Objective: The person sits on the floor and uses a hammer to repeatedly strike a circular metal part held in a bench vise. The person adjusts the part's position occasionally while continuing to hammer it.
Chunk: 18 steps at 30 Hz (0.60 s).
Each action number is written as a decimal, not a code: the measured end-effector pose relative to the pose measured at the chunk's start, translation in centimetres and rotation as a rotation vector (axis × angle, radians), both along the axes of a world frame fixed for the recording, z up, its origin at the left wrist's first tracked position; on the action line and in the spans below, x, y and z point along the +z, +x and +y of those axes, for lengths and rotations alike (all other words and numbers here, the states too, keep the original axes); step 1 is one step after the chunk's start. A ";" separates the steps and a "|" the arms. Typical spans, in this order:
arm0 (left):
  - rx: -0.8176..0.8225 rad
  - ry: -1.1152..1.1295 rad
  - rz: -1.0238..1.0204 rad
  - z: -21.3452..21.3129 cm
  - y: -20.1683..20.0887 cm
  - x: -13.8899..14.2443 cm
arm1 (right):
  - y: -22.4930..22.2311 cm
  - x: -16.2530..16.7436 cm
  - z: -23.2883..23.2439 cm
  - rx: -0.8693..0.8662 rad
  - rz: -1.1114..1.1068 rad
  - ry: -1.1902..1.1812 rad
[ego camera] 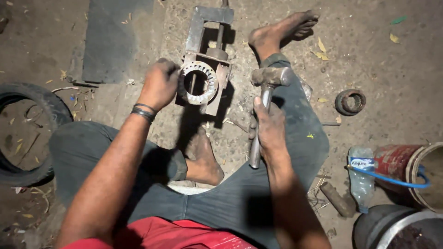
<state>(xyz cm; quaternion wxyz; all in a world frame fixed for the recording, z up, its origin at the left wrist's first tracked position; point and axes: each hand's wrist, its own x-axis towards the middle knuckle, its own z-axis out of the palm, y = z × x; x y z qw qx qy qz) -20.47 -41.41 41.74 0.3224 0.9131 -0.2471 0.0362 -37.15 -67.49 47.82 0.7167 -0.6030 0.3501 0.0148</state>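
Sitting on the dirt floor (378,78), a person in dark trousers and a red shirt works with both bare hands. The left hand (159,83), with dark bands at the wrist, lies closed over the left edge of a toothed ring (198,83); its fingers curl down out of sight, so whether they pinch the ring or only steady it I cannot tell. The ring sits flat on a rusty metal frame (205,32) that lies on the floor just ahead of the person's bent left foot (200,159). A rod runs down through the middle of the frame and shows inside the ring.

The right hand (270,127) has its grip wrapped tight around the shaft of a hammer (270,76). The hammer stands nearly upright over the right thigh, head up, level with the ring and just to its right, not touching it. The right foot (284,30) stretches out beyond the frame.

Well apart to the right lies a smaller rusty ring (350,101). Nearer the right knee stand a plastic bottle (362,177), a red can (397,161) and a dark bucket (383,226). A tyre (46,106) lies at the left edge, and a dark flat sheet (110,41) lies beyond the left hand.
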 end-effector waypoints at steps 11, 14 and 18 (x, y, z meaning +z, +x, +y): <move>0.257 -0.780 0.302 -5.9 -3.1 -2.2 | 0.3 -0.1 0.2 -0.008 0.025 0.011; 0.226 -0.675 0.207 -6.0 -3.7 -2.1 | 0.3 -0.5 0.1 -0.011 0.036 -0.007; 0.123 -0.562 0.087 -6.3 -4.4 -1.9 | 0.3 -0.6 0.0 -0.010 0.018 -0.004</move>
